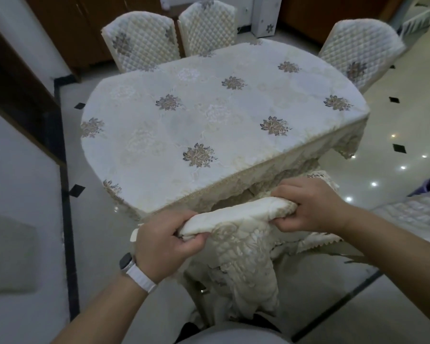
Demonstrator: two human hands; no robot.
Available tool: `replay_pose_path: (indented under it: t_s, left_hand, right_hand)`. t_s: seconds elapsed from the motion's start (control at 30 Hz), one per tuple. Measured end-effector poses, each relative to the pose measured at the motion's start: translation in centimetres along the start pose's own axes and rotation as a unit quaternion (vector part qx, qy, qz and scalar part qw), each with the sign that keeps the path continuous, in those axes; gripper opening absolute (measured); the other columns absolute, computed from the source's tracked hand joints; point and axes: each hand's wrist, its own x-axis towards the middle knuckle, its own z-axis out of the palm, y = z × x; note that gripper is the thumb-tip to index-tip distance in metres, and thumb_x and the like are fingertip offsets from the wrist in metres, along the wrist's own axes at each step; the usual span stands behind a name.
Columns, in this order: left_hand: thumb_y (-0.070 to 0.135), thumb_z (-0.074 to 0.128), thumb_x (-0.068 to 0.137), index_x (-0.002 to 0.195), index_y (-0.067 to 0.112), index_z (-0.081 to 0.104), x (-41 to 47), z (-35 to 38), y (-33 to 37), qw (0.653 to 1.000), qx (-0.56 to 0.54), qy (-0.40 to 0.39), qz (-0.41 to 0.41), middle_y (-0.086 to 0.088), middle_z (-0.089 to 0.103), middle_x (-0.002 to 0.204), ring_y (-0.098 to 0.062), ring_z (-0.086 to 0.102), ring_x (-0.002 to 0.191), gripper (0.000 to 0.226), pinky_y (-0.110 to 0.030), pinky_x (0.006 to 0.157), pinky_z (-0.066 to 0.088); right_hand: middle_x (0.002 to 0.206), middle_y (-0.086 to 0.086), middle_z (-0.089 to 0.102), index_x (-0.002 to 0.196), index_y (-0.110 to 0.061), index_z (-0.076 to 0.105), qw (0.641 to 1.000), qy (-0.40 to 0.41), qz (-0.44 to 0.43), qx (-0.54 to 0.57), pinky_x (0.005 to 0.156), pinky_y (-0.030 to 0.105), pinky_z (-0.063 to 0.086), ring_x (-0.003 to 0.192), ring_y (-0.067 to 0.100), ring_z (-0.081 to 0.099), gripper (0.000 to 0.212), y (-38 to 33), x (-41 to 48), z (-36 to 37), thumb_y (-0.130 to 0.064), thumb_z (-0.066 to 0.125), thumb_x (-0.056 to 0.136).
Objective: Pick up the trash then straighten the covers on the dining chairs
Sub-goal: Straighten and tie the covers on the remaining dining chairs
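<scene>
A cream quilted chair cover (pixel 243 247) sits bunched over the back of the nearest dining chair, at the table's near edge. My left hand (pixel 166 242), with a white watch on the wrist, grips the cover's top edge at its left end. My right hand (pixel 313 207) grips the same padded top edge at its right end. Between the hands the edge is rolled and rumpled, and the embroidered cloth hangs down the chair back in folds. No trash is visible.
The oval dining table (pixel 233 115) under a floral cloth fills the middle. Three covered chairs stand around it: far left (pixel 142 43), far middle (pixel 209 26), far right (pixel 363 50). Another quilted cover (pixel 415 212) shows at the right edge. Glossy tiled floor surrounds everything.
</scene>
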Motion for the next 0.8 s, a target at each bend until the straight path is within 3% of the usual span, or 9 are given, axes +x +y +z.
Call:
replay_pose_path:
  t_s: [0.57, 0.8]
  left_hand:
    - [0.03, 0.071, 0.073, 0.093, 0.016, 0.075, 1.6, 2.1, 0.3, 0.997, 0.023, 0.048, -0.048, 0.009, 0.07, 0.085, -0.011, 0.066, 0.077, 0.025, -0.035, 0.062, 0.053]
    - [0.026, 0.072, 0.073, 0.097, 0.016, 0.073, 2.0, 4.2, 1.7, 0.996, 0.029, 0.066, -0.06, 0.006, 0.071, 0.087, -0.015, 0.067, 0.077, 0.026, -0.037, 0.062, 0.052]
  right_hand:
    - [0.07, -0.004, 0.062, 0.084, -0.019, 0.072, 0.996, 0.009, -0.076, 0.042, 0.044, 0.032, 0.046, 0.059, 0.017, 0.057, 0.029, 5.0, 2.6, 0.4, -0.045, 0.07, 0.072]
    - [0.066, -0.002, 0.06, 0.083, -0.017, 0.073, 0.99, 0.027, -0.131, 0.052, 0.045, 0.026, 0.041, 0.057, 0.018, 0.056, 0.028, 7.6, 3.4, -0.5, -0.042, 0.071, 0.07]
